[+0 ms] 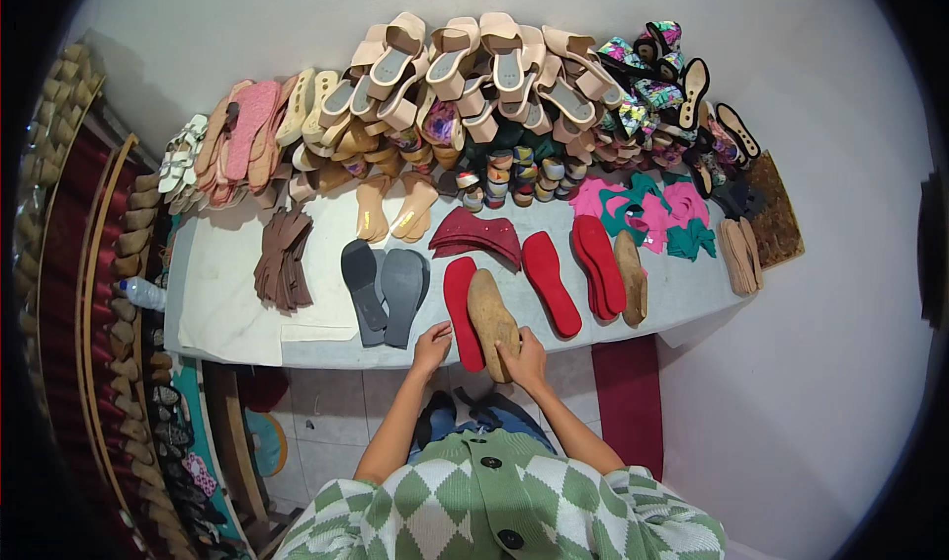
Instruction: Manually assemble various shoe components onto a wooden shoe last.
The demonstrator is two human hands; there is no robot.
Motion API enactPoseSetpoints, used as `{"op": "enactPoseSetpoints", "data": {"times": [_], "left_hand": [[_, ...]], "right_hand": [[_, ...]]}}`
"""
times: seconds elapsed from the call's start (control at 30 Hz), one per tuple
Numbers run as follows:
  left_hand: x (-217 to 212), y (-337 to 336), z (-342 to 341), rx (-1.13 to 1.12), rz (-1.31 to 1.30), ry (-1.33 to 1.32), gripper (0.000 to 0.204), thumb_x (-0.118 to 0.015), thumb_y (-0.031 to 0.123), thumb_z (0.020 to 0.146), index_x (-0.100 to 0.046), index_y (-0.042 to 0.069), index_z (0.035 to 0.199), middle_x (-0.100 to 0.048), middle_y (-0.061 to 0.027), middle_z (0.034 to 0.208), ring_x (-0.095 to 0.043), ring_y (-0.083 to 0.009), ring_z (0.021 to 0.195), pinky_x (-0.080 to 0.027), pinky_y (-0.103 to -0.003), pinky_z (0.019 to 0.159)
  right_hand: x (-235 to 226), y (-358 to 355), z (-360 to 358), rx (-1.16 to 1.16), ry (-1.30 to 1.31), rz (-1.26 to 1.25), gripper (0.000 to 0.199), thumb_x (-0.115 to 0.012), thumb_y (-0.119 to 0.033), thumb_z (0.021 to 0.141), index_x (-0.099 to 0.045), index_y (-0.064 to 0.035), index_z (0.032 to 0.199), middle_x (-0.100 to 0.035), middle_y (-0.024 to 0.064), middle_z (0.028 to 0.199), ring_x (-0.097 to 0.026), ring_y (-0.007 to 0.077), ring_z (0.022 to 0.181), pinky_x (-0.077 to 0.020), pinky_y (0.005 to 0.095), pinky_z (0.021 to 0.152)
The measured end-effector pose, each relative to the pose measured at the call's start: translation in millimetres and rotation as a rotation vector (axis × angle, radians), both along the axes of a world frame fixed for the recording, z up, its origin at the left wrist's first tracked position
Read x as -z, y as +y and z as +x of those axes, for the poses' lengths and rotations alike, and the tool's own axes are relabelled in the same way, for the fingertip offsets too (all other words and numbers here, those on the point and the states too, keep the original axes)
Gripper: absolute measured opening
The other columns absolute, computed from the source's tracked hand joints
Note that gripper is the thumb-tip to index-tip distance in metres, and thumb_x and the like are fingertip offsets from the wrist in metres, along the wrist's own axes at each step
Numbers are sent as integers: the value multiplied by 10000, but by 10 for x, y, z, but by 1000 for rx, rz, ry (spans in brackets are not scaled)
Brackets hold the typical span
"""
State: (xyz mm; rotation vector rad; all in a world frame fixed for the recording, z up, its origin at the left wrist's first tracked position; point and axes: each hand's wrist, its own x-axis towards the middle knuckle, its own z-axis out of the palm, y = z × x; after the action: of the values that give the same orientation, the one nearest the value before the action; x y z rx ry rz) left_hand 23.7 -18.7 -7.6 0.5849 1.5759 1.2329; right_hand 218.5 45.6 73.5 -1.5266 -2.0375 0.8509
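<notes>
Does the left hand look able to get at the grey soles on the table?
Probably yes: the left hand is close beside the grey soles, with only tabletop visible between them.

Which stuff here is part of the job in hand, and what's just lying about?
Likely in use:
- tan shoe form, gripped by the right hand
- red sole, beside the form, near the left hand

Probably just lying about:
- grey soles
- brown strips
- beige sandals, piled up
- water bottle
</notes>
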Motion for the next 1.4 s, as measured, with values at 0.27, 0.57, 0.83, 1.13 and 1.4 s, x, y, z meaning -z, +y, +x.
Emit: {"op": "enactPoseSetpoints", "data": {"times": [0.27,0.57,0.83,1.13,1.4], "left_hand": [[-460,-42,190,-20,-95,-278,491,-503,285,900,-349,150,1346,-475,-30,1235,-500,-139,1006,-471,-294,766],[-389,-12,198,-44,-17,-232,653,-609,30,802,-286,105,1365,-352,-73,1326,-487,-207,1093,-532,-290,728],[-325,-2,98,24,52,-244,640,-594,-33,785,-321,98,1349,-341,-81,1302,-467,-233,1105,-546,-293,732],[-326,-17,43,154,83,-142,640,-579,-11,807,-287,101,1366,-234,-49,1352,-463,-244,1090,-535,-306,773],[-386,172,-455,126,-67,-226,282,-516,94,873,-515,38,1149,-533,-41,1066,-528,-133,973,-528,-301,752]], "right_hand": [[-192,-23,-385,-189,-71,51,376,-663,-302,714,-496,1,860,-553,201,822,-568,380,759,-449,441,637],[-141,51,-454,-233,-49,67,348,-646,-275,745,-522,22,876,-565,199,851,-587,355,733,-472,408,627],[-15,125,-258,-320,193,-75,316,-567,-190,832,-562,61,1025,-575,207,947,-614,284,778,-511,325,645],[-117,119,-265,-274,222,-149,325,-612,-201,806,-575,43,1017,-590,181,940,-626,252,765,-511,308,651],[19,562,-156,-254,299,-373,347,-625,-197,802,-548,-7,1082,-582,151,962,-592,167,703,-476,282,636]]}}
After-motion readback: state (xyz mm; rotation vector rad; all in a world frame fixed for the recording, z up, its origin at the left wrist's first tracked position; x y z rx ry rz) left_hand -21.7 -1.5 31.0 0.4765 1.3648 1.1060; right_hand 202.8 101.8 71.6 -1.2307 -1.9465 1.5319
